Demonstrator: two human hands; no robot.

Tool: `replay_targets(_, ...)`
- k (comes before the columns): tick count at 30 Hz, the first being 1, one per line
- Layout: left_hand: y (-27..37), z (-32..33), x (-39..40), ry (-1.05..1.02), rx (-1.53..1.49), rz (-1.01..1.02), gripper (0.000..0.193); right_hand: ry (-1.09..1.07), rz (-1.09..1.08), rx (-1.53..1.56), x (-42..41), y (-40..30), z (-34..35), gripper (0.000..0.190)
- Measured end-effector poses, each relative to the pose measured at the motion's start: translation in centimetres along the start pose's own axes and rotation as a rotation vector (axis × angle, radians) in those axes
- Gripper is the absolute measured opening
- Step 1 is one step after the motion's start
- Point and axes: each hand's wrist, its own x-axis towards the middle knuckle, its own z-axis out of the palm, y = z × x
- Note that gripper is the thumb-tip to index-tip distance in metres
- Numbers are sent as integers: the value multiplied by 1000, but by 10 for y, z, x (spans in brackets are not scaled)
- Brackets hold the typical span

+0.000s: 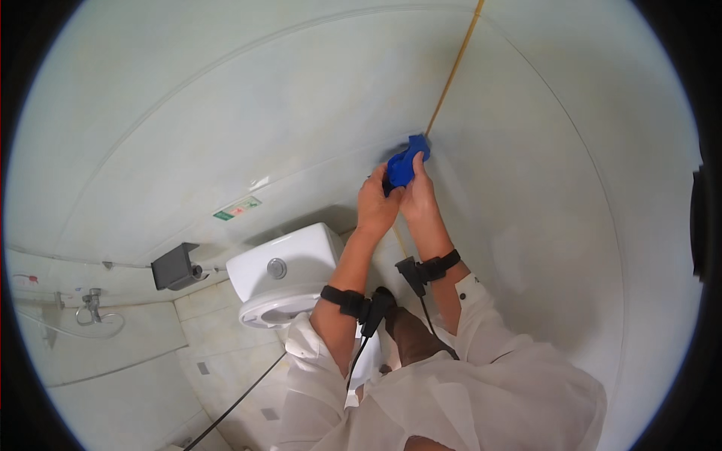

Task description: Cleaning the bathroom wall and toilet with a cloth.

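Observation:
A blue cloth, bunched up, is held between both hands near the corner where two pale wall panels meet. My left hand has its fingers around the lower left part of the cloth; some fingertips are hidden behind it. My right hand grips the right side, its thumb pressed on the blue fabric. Just above the cloth, a yellow-brown strip runs up along the wall corner. Whether the cloth touches the wall cannot be told. Each forearm wears a black strap with a cable.
A white toilet with a round flush button stands left of my arms. Further left are a dark grey paper holder and a metal tap with a hose. A green-and-white sticker is on the wall. A dark cable crosses the lower left.

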Motion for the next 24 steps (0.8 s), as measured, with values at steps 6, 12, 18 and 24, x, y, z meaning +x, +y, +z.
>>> replay_targets(6, -22, 23, 35, 340, -8, -112, 21, -60, 30, 132, 24, 2, 3, 52)
replay_targets(12, -30, 21, 48, 431, -206, -267, 8, -45, -21, 7, 31, 8, -26, 58)
replay_targets(18, -47, 44, 46, 471, -231, -220, 5, 156, -217, -204, 38, 19, -8, 50)
replay_targets(24, -69, 50, 37, 394, -422, -590, 40, 267, -174, -280, 45, 17, 23, 57)
